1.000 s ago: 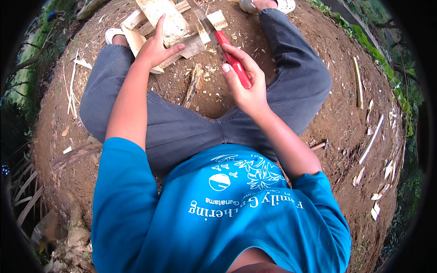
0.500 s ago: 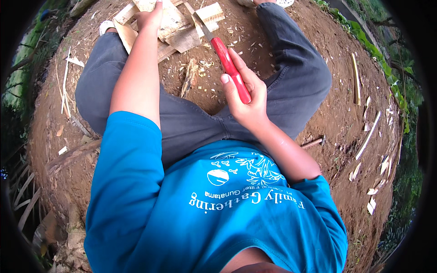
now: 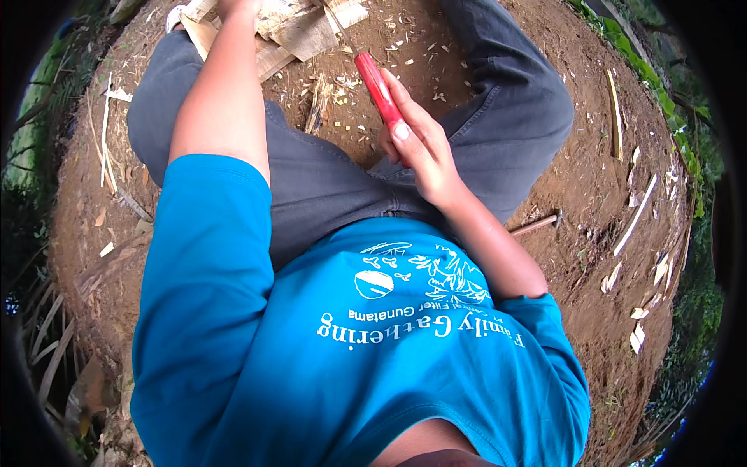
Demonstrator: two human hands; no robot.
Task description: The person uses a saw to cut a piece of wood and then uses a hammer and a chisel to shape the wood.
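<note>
My right hand (image 3: 422,148) is closed around the red handle of a knife (image 3: 377,87). Its narrow blade points up and away to the left, over the edge of some pale wooden boards (image 3: 310,33), and the tip runs close to the top edge of the view. My left arm stretches forward to the far left. Only the wrist and back of my left hand (image 3: 240,6) show beside the boards; the fingers are cut off by the view's edge, so their hold is hidden. The boards lie overlapping on the ground between my feet.
A split piece of wood (image 3: 317,105) lies on the dirt between my legs amid scattered shavings. To my right are a hammer (image 3: 538,224), partly behind my forearm, and thin wood strips (image 3: 636,215). Several long slivers (image 3: 105,148) lie left of my knee. Green plants edge the ground.
Both hands and the boards now sit higher or further left in view, partly as the view shifts. The left hand has slid mostly out past the top edge. The right hand keeps the knife.
</note>
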